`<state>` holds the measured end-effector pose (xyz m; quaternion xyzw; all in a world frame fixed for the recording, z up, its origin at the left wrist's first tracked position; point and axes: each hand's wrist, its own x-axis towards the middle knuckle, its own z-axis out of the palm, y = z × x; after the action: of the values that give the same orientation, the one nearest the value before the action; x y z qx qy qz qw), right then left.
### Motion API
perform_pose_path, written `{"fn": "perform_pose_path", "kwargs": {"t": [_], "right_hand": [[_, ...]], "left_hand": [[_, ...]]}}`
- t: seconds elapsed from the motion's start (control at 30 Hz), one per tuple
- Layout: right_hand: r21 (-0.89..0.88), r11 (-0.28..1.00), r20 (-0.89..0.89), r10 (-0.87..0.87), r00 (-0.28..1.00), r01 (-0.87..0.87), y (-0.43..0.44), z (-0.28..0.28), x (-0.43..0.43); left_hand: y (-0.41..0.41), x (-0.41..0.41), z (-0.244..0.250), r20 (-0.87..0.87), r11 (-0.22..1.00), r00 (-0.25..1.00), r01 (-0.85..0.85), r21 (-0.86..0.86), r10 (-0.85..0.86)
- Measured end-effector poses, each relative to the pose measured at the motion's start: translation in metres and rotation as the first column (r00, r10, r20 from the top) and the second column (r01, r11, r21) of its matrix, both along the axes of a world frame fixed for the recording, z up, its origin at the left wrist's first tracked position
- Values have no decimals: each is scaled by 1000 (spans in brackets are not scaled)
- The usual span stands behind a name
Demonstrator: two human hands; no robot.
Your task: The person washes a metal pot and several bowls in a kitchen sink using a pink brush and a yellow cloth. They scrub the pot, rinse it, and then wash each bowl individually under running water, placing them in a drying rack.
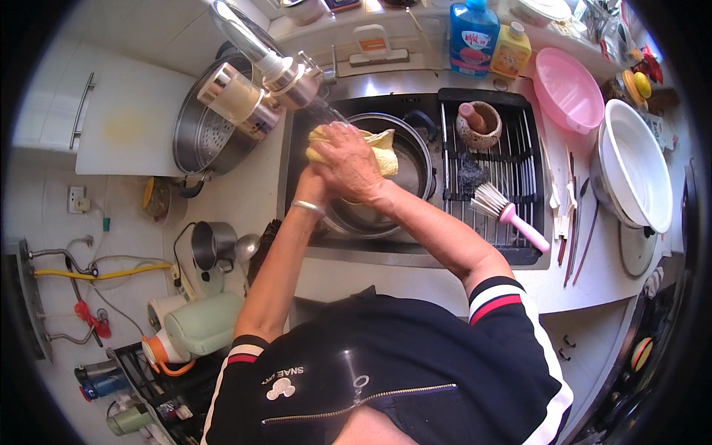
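Note:
Both hands hold a yellow cloth (384, 158) under running water from a chrome faucet (286, 80). My right hand (350, 158) lies over the bunched cloth and presses on it. Below it, my left hand (314, 186) grips the cloth from underneath; its fingers are mostly hidden. A loose corner of the cloth sticks out to the right. Directly beneath is a round metal pot (411, 192) with a dark handle, standing in the sink (300, 245). What the pot holds is hard to make out.
Over the sink's right side sits a drying rack (489, 167) with a stone mortar (479, 125), a dark scouring pad (473, 172) and a pink-handled brush (514, 217). A steamer pot (200, 133) stands left. Blue (473, 39) and yellow bottles (510, 53) stand behind; a white basin (634, 161) is at right.

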<state>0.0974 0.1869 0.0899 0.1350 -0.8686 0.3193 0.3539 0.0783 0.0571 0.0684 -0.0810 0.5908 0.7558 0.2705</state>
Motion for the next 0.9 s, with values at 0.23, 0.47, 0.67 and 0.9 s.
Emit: {"fn": "perform_pose_path", "kwargs": {"t": [0.23,0.47,0.67,0.9], "right_hand": [[-963,200,259,878,404,183,69,-26,-53],[-887,-259,-79,901,426,382,50,-87,-51],[-825,-415,109,551,828,385,-25,-125,-35],[-900,-288,61,660,748,327,7,-156,-41]], "left_hand": [[0,27,31,-155,975,964,205,-87,-216],[0,27,29,-152,954,981,155,256,-119],[2,20,-5,57,859,982,-184,478,178],[-4,38,13,282,866,959,-166,472,30]]}}
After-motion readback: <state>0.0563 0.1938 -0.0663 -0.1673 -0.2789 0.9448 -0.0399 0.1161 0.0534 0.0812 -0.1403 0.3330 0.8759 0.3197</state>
